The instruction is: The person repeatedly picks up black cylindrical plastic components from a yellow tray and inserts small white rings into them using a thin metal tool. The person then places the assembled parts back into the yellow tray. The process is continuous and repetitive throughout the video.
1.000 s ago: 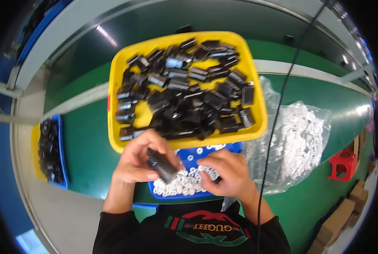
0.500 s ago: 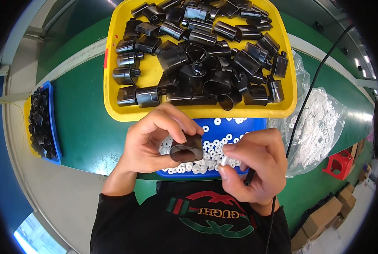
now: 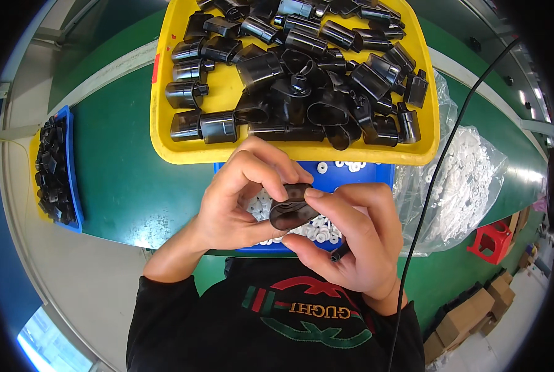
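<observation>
Between the thumb and fingers of my left hand (image 3: pixel 239 201) is a smoky black plastic shell (image 3: pixel 291 214), its wide oval opening turned toward me. My right hand (image 3: pixel 357 239) is up against the shell. Its index fingertip touches the upper rim, and the thumb is just below the opening. A thin black rod (image 3: pixel 339 252) is tucked in the curled fingers of the right hand. Whether a small white piece is also at the fingertips or inside the shell, I cannot tell. Beneath both hands, white rings (image 3: pixel 322 232) lie in a blue tray (image 3: pixel 379 175), partly hidden.
A yellow tray (image 3: pixel 184 152) heaped with similar black shells stands beyond the blue one. Clear bags of white rings (image 3: pixel 466 180) lie to the right. A black cable (image 3: pixel 441 158) hangs across the right side. At far left is another blue tray (image 3: pixel 73 167) of black parts.
My right hand has moved left to the shell, and the white piece at its fingertips is no longer visible. The left hand has shifted slightly right and tilted the shell.
</observation>
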Tool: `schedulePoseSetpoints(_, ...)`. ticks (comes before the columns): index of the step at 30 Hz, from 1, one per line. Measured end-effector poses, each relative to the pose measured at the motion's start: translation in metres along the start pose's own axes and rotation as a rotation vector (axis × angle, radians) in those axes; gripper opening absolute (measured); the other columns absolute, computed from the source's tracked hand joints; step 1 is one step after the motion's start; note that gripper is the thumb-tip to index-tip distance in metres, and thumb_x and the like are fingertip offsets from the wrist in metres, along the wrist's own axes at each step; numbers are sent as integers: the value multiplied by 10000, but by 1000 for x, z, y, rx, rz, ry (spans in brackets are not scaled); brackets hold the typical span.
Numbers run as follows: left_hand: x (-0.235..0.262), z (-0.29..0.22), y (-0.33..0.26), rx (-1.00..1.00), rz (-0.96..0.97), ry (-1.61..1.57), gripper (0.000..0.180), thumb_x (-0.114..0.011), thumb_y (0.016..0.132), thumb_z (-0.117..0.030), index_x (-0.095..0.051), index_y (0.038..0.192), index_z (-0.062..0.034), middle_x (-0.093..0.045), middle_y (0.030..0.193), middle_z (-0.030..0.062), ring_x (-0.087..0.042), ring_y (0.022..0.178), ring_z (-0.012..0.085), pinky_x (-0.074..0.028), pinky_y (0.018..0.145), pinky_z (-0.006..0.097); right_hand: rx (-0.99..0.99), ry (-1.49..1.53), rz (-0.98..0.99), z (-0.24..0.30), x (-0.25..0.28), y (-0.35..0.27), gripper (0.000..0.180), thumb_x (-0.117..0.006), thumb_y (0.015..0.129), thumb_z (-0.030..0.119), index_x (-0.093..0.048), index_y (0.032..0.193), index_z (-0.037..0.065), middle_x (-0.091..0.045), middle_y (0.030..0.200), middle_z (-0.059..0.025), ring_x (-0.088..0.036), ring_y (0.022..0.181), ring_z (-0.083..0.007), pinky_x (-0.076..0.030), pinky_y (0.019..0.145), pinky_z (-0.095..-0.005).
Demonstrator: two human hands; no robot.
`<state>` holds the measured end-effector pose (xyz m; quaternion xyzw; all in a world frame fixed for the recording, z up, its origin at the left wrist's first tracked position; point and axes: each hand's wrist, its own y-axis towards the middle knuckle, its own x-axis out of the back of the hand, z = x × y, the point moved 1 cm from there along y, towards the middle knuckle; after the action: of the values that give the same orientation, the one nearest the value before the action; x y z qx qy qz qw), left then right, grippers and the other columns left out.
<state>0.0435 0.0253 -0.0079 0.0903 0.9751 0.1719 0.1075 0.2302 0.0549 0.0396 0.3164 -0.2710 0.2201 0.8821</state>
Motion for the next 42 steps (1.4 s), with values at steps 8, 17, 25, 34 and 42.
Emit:
schedulePoseSetpoints(8, -5, 9, -7, -123, -74, 170, 462, -865, 720, -90, -526, 1033, -77, -513, 1100, 132, -595, 1094, 293, -525, 902, 403, -78, 5, -97, -1, -16, -2, 594, -898, 636, 230, -664, 1148, 41, -587, 953, -69, -592, 636, -137, -472, 485, -239)
schedulePoseSetpoints(17, 45, -20, 2, -216, -116, -87, 190, -657, 836, -91, -502, 946, -74, -493, 827, 74, -466, 663, 159, -427, 618, 287, 27, 24, -56, -10, 3, 6, 607, -799, 612, 140, -667, 1196, 37, -581, 1012, -78, -554, 614, -100, -424, 471, -206)
schedulePoseSetpoints(25, 33, -16, -2, -148, -62, -5, 79, -596, 846, 25, -579, 913, -13, -571, 867, 123, -543, 710, 179, -466, 642, 293, 8, 12, -61, -12, -2, 1, 641, -774, 582, 172, -667, 1206, 68, -592, 1011, -32, -517, 581, -84, -354, 451, -229)
schedulePoseSetpoints(34, 24, -21, 5, -27, 163, 117, 721, -827, 723, -42, -475, 1344, 65, -617, 1230, 215, -632, 1069, 280, -517, 854, 364, 61, 184, 195, -2, 6, 8, 514, -781, 695, 173, -659, 1164, 3, -637, 1117, -143, -668, 876, -239, -542, 699, -300)
schedulePoseSetpoints(42, 18, -24, -2, 36, 71, 282, 633, -880, 643, -87, -643, 1217, 35, -608, 989, 107, -604, 799, 185, -488, 725, 288, 39, 444, -3, 3, 7, 8, 332, -688, 820, 141, -630, 1105, -19, -647, 1007, -210, -655, 768, -208, -509, 578, -281)
